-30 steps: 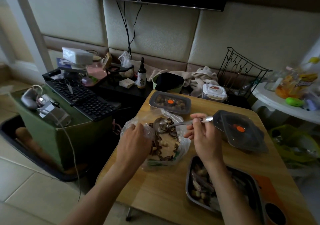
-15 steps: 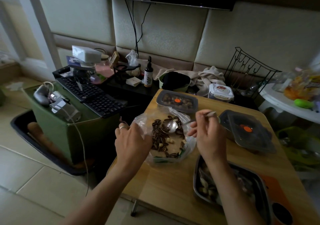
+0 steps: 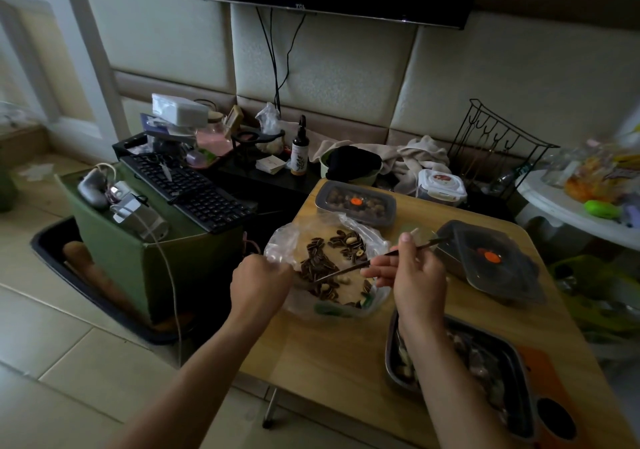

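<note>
A clear plastic bag of striped seeds and pale nuts lies open on the wooden table. My left hand grips the bag's left edge. My right hand pinches the handle of a metal spoon, and the spoon's bowl reaches down into the seeds, partly hidden behind my left hand. A steel tray of mixed food sits under my right forearm.
Two lidded containers stand on the table's far side. A keyboard lies on a green box to the left. A black wire rack, a cloth pile and a white side table are at the back right.
The spoon has swung from the bag's far side down and left into the seeds near my left hand. My left hand has closed tighter on the bag's edge. The view has shifted left.
</note>
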A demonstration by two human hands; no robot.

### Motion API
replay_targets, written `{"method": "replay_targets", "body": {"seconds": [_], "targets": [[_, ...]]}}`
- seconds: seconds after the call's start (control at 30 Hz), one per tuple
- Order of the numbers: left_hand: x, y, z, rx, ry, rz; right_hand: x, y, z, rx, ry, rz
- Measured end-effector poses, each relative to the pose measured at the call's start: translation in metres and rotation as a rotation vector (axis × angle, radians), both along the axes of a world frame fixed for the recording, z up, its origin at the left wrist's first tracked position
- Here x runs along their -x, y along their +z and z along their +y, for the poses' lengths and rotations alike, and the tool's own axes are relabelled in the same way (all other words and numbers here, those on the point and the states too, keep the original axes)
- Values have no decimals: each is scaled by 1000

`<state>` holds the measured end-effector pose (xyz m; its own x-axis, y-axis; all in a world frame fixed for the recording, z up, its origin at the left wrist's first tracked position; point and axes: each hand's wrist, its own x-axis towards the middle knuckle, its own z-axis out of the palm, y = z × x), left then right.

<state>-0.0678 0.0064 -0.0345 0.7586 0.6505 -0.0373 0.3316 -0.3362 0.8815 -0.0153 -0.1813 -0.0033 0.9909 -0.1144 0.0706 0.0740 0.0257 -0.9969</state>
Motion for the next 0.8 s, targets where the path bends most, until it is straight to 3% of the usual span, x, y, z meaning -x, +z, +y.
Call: {"method": "replay_targets", "body": {"seconds": [0.43, 0.67, 0.8], "targets": [[-3, 9, -2, -274, 73, -141, -9, -3, -1, -148, -135, 190], [-2, 6, -1, -310, 107, -122, -16, -3, -9, -189, -265, 184], [-3, -3, 6, -343, 125, -71, -19, -2, -16, -109, -297, 110]]}}
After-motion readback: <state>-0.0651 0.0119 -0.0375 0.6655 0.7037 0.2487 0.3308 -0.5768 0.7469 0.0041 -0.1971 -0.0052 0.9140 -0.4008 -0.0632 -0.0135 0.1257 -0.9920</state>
